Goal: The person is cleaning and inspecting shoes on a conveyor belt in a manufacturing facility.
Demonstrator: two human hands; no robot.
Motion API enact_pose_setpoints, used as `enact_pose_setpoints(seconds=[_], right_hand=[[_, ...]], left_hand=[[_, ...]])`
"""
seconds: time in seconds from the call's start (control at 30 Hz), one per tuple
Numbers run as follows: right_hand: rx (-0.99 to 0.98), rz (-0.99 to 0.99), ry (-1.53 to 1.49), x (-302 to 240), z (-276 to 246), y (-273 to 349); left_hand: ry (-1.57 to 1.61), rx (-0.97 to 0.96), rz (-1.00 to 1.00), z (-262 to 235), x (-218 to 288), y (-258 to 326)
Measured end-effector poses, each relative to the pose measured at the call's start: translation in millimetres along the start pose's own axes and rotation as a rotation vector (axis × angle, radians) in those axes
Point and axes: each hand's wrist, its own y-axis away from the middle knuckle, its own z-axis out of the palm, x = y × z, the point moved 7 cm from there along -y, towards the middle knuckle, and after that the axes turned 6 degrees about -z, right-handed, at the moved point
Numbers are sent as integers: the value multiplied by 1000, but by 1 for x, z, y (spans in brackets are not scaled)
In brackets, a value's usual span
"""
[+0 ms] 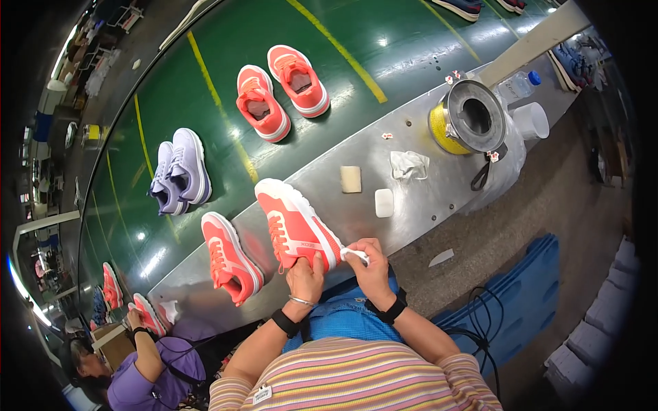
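A coral sneaker [293, 222] with a white sole lies tilted on the metal ledge, its toe pointing away from me. My left hand [305, 279] grips it near the heel and collar, fingers partly hidden by the shoe. At the heel end of the sole, my right hand [374, 272] pinches a small white cloth [356, 255] against the edge. Left of the held shoe stands a second coral sneaker [232, 259], touched by neither hand.
On the metal ledge [312, 179] are a beige block [351, 179], a white block [384, 203], a crumpled white cloth [409, 165] and a yellow can [442, 130] with a metal top. Beyond, a green belt [363, 34] carries lilac sneakers [190, 164] and coral ones. A co-worker [147, 373] sits left.
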Motion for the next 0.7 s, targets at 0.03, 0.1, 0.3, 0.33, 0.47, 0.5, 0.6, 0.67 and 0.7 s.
enact_pose_setpoints(seconds=[0.03, 0.1, 0.3, 0.33, 0.47, 0.5, 0.6, 0.67, 0.7], right_hand=[[2, -6, 0, 4, 2, 1], [-105, -66, 96, 11, 16, 3], [-124, -196, 224, -8, 31, -17], [-132, -236, 245, -12, 34, -23], [-125, -330, 338, -27, 42, -37], [-137, -302, 338, -25, 38, -25], [-156, -224, 254, -16, 33, -3], [-151, -218, 277, -18, 30, -1], [-145, -216, 276, -19, 25, 1]], left_hand=[[-6, -18, -15, 1, 2, -2], [15, -18, -10, 2, 2, 3], [65, 39, 53, 8, -8, 5], [70, 36, 47, 9, -9, 4], [59, 54, 69, 6, -3, 2], [77, 72, 57, 3, -3, 2], [87, 58, 67, 2, -2, 2], [77, 18, 46, 3, -1, 0], [66, -17, 22, 3, -1, 0]])
